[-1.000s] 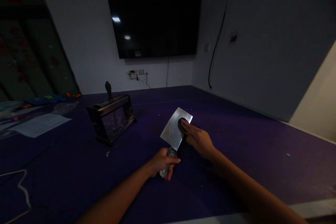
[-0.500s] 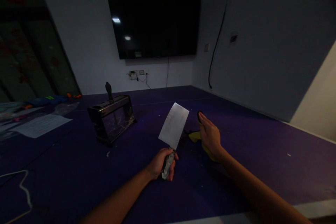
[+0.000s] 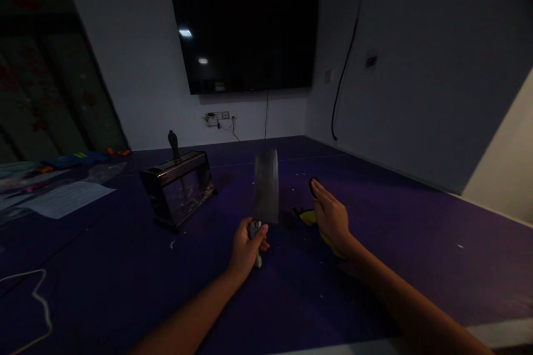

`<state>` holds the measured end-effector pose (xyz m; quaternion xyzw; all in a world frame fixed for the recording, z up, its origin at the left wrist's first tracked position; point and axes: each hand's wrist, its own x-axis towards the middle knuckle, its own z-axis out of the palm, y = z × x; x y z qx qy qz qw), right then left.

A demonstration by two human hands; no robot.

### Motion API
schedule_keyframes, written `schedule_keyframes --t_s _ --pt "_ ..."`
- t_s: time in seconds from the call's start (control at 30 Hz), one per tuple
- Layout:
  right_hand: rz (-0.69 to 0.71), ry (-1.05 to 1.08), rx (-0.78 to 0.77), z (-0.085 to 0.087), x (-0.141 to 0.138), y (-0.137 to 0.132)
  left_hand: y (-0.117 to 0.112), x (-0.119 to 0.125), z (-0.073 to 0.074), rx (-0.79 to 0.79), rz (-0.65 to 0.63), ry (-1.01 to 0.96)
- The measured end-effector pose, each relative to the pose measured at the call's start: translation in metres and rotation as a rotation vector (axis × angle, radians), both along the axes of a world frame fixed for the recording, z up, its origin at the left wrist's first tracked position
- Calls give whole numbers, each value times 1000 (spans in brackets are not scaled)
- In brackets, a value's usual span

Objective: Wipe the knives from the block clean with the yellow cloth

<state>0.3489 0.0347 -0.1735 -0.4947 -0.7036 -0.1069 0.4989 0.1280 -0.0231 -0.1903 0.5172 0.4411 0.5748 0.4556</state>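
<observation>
My left hand (image 3: 245, 247) is closed round the pale, worn handle of a cleaver (image 3: 266, 188). Its broad metal blade points up and away from me, slightly smeared by motion. To the right, my right hand (image 3: 332, 215) is closed on a yellow cloth with black edging (image 3: 308, 217). Parts of that cloth hang below the palm, and a black edge shows by the fingertips. A gap separates the cloth from the blade. Left of the cleaver stands a black knife block (image 3: 179, 188) with a clear front and one dark handle (image 3: 173, 143) rising from its top.
The purple tabletop (image 3: 233, 310) bears small white scraps. Papers (image 3: 69, 198) and plastic wrapping lie at the far left, with a white cord (image 3: 41, 299) nearer me. A television (image 3: 250, 44) hangs on the back wall above sockets (image 3: 222, 116). A black cable runs down the right wall.
The cleaver has turned, its blade swinging left and more upright, and my left hand has moved a little left and up with it. My right hand has barely moved.
</observation>
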Motion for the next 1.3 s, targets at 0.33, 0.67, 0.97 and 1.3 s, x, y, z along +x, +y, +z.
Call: schedule_keyframes --t_s 0.33,0.67,0.97,1.3 --pt "67 0 7 0 -3 -2 -1 3 -7 -80 -8 51" --pt "119 -56 2 1 -8 -8 -3 4 -7 -199 -93 7" --pt "304 -241 -32 4 -13 -14 -1 3 -6 -273 -100 36" --pt "380 -308 -92 5 -15 -14 -1 3 -6 -277 -109 38"
